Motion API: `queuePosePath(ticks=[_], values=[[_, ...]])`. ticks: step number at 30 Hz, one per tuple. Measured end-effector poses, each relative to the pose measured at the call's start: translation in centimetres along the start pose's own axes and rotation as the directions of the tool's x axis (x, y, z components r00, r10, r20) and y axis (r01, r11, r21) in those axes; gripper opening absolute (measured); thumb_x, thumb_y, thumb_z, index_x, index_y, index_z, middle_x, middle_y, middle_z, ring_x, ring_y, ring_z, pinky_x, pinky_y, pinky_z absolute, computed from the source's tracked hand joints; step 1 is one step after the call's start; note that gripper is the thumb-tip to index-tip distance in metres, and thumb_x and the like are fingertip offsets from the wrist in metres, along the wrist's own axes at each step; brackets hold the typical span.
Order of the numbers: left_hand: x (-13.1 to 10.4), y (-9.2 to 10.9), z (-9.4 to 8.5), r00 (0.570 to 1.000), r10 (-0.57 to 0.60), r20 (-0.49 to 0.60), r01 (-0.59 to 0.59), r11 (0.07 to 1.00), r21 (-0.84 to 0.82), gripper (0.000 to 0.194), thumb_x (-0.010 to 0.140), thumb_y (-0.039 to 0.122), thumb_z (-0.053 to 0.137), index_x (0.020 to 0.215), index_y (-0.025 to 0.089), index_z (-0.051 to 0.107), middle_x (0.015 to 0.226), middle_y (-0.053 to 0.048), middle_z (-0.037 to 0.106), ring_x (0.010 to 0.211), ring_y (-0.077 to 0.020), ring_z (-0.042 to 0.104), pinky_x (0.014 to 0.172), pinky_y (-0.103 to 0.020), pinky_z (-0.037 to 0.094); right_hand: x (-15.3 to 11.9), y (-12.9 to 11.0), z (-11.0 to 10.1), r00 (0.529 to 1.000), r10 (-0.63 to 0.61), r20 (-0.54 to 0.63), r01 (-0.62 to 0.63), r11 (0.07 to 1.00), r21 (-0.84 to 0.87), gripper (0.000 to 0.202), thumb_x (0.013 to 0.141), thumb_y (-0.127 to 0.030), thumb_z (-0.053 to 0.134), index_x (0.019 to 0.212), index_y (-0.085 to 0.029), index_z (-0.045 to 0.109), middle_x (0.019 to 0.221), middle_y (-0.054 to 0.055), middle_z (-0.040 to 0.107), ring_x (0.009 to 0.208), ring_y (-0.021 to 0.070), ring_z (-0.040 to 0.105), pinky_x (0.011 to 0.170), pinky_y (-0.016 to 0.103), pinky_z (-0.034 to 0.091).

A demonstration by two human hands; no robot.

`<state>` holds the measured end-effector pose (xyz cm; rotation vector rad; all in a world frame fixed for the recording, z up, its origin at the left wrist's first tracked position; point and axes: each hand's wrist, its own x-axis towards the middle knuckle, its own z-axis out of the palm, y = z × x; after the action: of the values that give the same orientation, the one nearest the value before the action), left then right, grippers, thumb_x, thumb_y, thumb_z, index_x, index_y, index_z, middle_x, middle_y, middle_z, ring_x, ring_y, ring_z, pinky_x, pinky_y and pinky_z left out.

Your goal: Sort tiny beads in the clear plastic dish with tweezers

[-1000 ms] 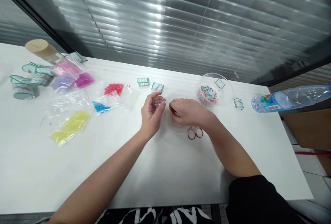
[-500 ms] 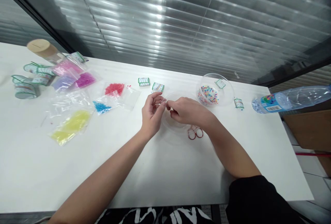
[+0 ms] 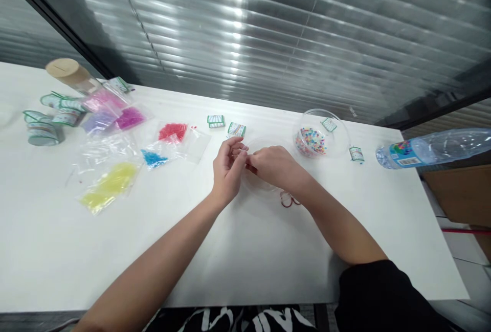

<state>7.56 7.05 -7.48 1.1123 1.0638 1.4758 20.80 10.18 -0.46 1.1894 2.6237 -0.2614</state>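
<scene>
My left hand (image 3: 229,168) and my right hand (image 3: 273,164) meet fingertip to fingertip above a clear round dish (image 3: 264,189). Each hand pinches, with the left fingers curled and the thumb against them. Whatever lies between the fingertips is too small to make out. Scissors with reddish handles (image 3: 287,199) lie at the dish's near right, partly hidden by my right forearm. Farther right stands a clear bowl (image 3: 310,142) holding many small multicoloured beads. Two small green-and-white packets (image 3: 216,121) rest just beyond my left hand.
Left of my hands lie bags of red beads (image 3: 172,131), blue beads (image 3: 153,158) and yellow beads (image 3: 111,187). Pink and purple bags (image 3: 115,109) lean by a wooden-lidded jar (image 3: 72,73). A plastic bottle (image 3: 433,149) lies at the right edge. Blinds (image 3: 230,40) stand behind the table.
My right hand has shifted slightly, its fingers now closer to the left fingertips, and its forearm covers more of the scissors. The whole view has moved a little.
</scene>
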Motion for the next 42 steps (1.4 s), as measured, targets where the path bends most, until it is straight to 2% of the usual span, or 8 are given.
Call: queuePosePath(ticks=[6, 11, 18, 22, 26, 32, 42], values=[[0.1, 0.1, 0.0, 1.0, 0.005, 0.003, -0.005, 1.0, -0.003, 0.033, 0.086, 0.033, 0.063, 0.116, 0.022, 0.057, 0.093, -0.003, 0.062, 0.084, -0.0143, 0.062, 0.077, -0.028, 0.052, -0.3, 0.7, -0.3, 0.999, 0.035, -0.031, -0.034, 0.999, 0.013, 0.024, 0.1, -0.021, 0.043, 0.095, -0.016, 0.066, 0.091, 0.008, 0.073, 0.076, 0.02, 0.066, 0.056, 0.03, 0.028], [0.0, -0.1, 0.0, 1.0, 0.006, -0.013, -0.006, 1.0, 0.004, 0.034, 0.085, 0.032, 0.065, 0.116, 0.022, 0.058, 0.094, -0.004, 0.063, 0.087, -0.0151, 0.062, 0.082, -0.03, 0.051, -1.0, 1.3, -1.0, 0.997, 0.074, -0.032, -0.073, 0.997, 0.019, 0.02, 0.099, -0.021, 0.045, 0.097, -0.016, 0.064, 0.084, 0.008, 0.071, 0.071, 0.0183, 0.063, 0.054, 0.029, 0.025], [0.1, -0.1, 0.0, 1.0, -0.002, -0.014, 0.002, 1.0, 0.006, 0.035, 0.085, 0.035, 0.066, 0.116, 0.021, 0.057, 0.094, -0.004, 0.063, 0.089, -0.0152, 0.062, 0.081, -0.03, 0.05, -2.3, 1.6, -2.5, 0.992, 0.101, -0.082, -0.097, 0.994, 0.055, 0.028, 0.101, -0.035, 0.043, 0.092, -0.017, 0.063, 0.081, 0.007, 0.07, 0.065, 0.0167, 0.059, 0.053, 0.029, 0.024], [0.2, 0.0, -0.1, 1.0, 0.001, -0.01, -0.001, 1.0, -0.008, 0.034, 0.085, 0.034, 0.066, 0.116, 0.021, 0.057, 0.093, -0.004, 0.063, 0.088, -0.0146, 0.061, 0.082, -0.029, 0.05, -2.5, 1.5, -2.5, 0.993, 0.108, -0.046, -0.107, 0.994, 0.021, 0.021, 0.099, -0.026, 0.043, 0.096, -0.017, 0.062, 0.084, 0.007, 0.07, 0.069, 0.0178, 0.06, 0.053, 0.029, 0.023], [0.1, 0.1, -0.1, 1.0, 0.001, -0.005, -0.001, 1.0, -0.024, 0.034, 0.084, 0.032, 0.066, 0.116, 0.021, 0.057, 0.093, -0.003, 0.063, 0.086, -0.0134, 0.06, 0.083, -0.029, 0.049, -2.1, 1.1, -1.9, 0.994, 0.105, 0.005, -0.105, 0.994, 0.01, 0.021, 0.092, -0.014, 0.048, 0.103, -0.02, 0.064, 0.092, 0.006, 0.071, 0.073, 0.0179, 0.062, 0.053, 0.029, 0.024], [0.1, 0.3, 0.1, 1.0, -0.004, -0.009, 0.004, 1.0, -0.003, 0.033, 0.084, 0.031, 0.066, 0.114, 0.02, 0.057, 0.091, -0.003, 0.063, 0.084, -0.0139, 0.061, 0.081, -0.029, 0.049, -1.5, 1.0, -0.9, 0.999, -0.047, 0.01, 0.046, 0.994, 0.097, 0.021, 0.088, -0.014, 0.053, 0.087, -0.022, 0.072, 0.088, 0.002, 0.072, 0.073, 0.015, 0.061, 0.055, 0.028, 0.025], [0.1, 0.2, 0.1, 1.0, -0.005, -0.01, 0.005, 1.0, 0.011, 0.033, 0.084, 0.031, 0.065, 0.114, 0.021, 0.057, 0.091, -0.003, 0.063, 0.084, -0.0139, 0.061, 0.079, -0.029, 0.049, -1.2, 1.3, -0.4, 0.997, -0.08, 0.013, 0.078, 0.992, 0.099, 0.024, 0.086, -0.011, 0.052, 0.081, -0.021, 0.074, 0.086, 0.002, 0.071, 0.069, 0.0136, 0.057, 0.054, 0.029, 0.023]])
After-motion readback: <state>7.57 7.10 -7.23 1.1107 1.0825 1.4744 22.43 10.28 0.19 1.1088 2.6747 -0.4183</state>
